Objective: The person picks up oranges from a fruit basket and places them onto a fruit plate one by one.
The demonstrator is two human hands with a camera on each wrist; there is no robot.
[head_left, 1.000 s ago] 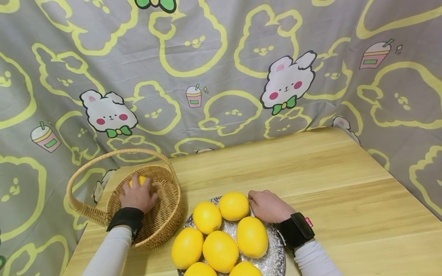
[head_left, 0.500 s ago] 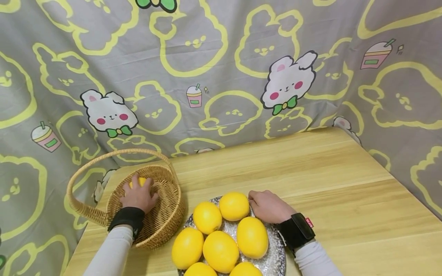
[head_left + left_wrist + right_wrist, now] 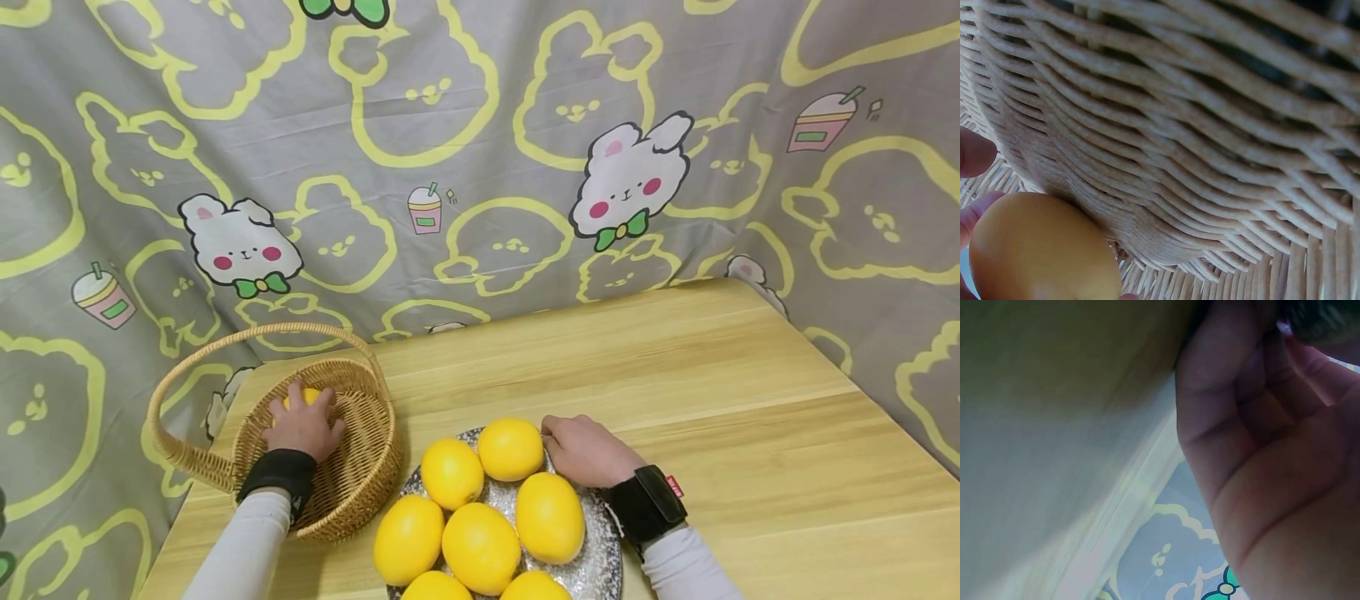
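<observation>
Inside the wicker basket (image 3: 372, 475) at the left, my left hand (image 3: 303, 431) holds a yellow lemon (image 3: 310, 395), its fingers spread over the top. The left wrist view shows that lemon (image 3: 1044, 250) low in the frame, close to the woven wall, with fingertips (image 3: 975, 153) at its side. My right hand (image 3: 588, 452) grips the far right rim of a speckled dark-and-white plate (image 3: 600, 567), with its fingers curled. Several large lemons (image 3: 480, 547) lie on that plate. In the right wrist view, curled fingers (image 3: 1210, 406) stand at the plate's dark rim (image 3: 1319, 322).
The basket's tall handle (image 3: 262, 329) arches over its far left side. Wood-grain tabletop (image 3: 675, 358) stretches behind and right of the plate. A grey patterned cloth (image 3: 480, 175) hangs along the table's back and sides.
The whole head view has shifted very slightly to the right. Both hands, the basket and the plate keep their places.
</observation>
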